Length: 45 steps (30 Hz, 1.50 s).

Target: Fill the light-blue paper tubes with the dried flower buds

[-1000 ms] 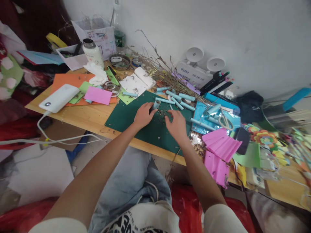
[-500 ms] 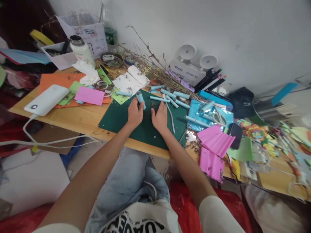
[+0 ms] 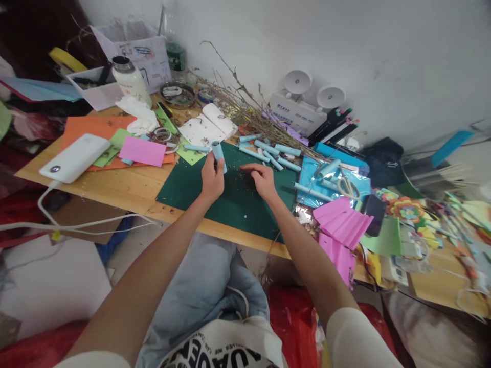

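In the head view my left hand [image 3: 212,179] is wrapped round a short light-blue paper tube [image 3: 218,152], held upright with its open top facing up. My right hand [image 3: 262,180] hovers at or just touches the dark green mat [image 3: 230,208]; I cannot tell which. Its index finger stretches left, and the other fingers are curled or partly hidden. Small brown crumbs [image 3: 241,178] are scattered on the mat by that finger. Just beyond it lie several more light-blue paper tubes [image 3: 268,148], and another thin tube [image 3: 196,148] rests left of my left hand.
Dry twigs [image 3: 245,110] lie along the wall by a white router [image 3: 295,115]. To the left are a power bank [image 3: 74,157], a pink sheet [image 3: 142,151] and an open bottle [image 3: 132,82]. Scissors [image 3: 348,187], a blue packet [image 3: 307,174] and pink folded paper [image 3: 345,225] sit on the right.
My right hand has shifted slightly right and turned, its index finger now reaching left over the crumbs. The left hand keeps the paper tube almost in place. A pale strip beside the right hand no longer shows.
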Available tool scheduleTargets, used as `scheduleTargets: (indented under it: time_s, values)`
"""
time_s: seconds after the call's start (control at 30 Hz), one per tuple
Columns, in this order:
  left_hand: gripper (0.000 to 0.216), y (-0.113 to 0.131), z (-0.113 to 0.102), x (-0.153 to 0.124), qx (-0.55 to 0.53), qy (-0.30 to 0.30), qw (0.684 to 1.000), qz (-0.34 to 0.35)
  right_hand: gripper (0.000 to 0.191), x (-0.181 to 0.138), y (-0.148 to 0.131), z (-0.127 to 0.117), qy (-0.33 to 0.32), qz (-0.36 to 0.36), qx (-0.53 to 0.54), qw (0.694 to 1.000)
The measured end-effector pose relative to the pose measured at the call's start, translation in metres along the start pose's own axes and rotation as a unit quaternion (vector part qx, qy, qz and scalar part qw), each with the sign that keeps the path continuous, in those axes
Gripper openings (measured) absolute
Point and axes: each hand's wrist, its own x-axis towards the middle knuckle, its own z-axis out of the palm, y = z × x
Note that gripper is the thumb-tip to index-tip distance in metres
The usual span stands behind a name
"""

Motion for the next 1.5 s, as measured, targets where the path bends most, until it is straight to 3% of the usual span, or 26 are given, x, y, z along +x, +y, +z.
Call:
scheduleTargets:
  time_s: [0.07, 0.2, 0.3, 0.4, 0.63, 0.83, 1.0, 1.13, 1.23, 1.37, 1.43, 1.5]
  values:
    - [0.053, -0.001, 0.0, 0.001, -0.012, 0.004, 1.0, 0.003, 0.043, -0.011, -0.017, 0.002, 0.022, -0.014, -0.089, 0.996]
    - [0.05, -0.006, 0.001, 0.004, -0.048, 0.044, 0.998, -0.009, 0.057, -0.029, -0.056, 0.027, -0.079, -0.066, -0.26, 0.96]
    - [0.048, -0.01, 0.002, 0.006, -0.055, 0.07, 0.996, -0.019, 0.059, -0.036, -0.07, 0.045, -0.152, -0.096, -0.297, 0.938]
    - [0.047, -0.01, 0.001, 0.006, -0.053, 0.07, 0.996, -0.023, 0.057, -0.043, -0.066, 0.045, -0.181, -0.102, -0.303, 0.93]
    - [0.048, -0.004, 0.004, 0.004, -0.046, 0.017, 0.999, -0.008, 0.06, -0.05, -0.043, 0.01, -0.092, 0.011, -0.315, 0.945]
    - [0.049, -0.005, 0.003, 0.004, -0.027, -0.022, 0.999, 0.01, 0.058, -0.013, -0.037, 0.018, -0.157, -0.035, -0.279, 0.947]
    - [0.04, -0.004, 0.002, 0.003, -0.013, -0.052, 0.999, 0.009, 0.051, -0.03, -0.029, 0.004, -0.132, -0.024, -0.271, 0.953]
    - [0.028, 0.001, 0.006, 0.002, 0.019, -0.12, 0.991, 0.052, 0.046, -0.05, -0.014, -0.024, -0.034, 0.007, -0.217, 0.975]
    - [0.021, 0.004, 0.009, 0.002, 0.055, -0.159, 0.982, 0.081, 0.045, -0.051, -0.006, -0.031, 0.037, 0.065, -0.232, 0.97]
    - [0.016, 0.005, 0.013, 0.004, 0.078, -0.162, 0.98, 0.081, 0.063, -0.04, -0.012, -0.021, -0.003, 0.095, -0.259, 0.961]
    - [0.017, 0.005, 0.014, 0.006, 0.077, -0.163, 0.98, 0.082, 0.058, -0.033, -0.018, -0.013, -0.024, 0.089, -0.264, 0.96]
    - [0.018, 0.006, 0.015, 0.006, 0.072, -0.169, 0.979, 0.087, 0.041, -0.026, -0.022, -0.006, -0.042, 0.083, -0.268, 0.959]
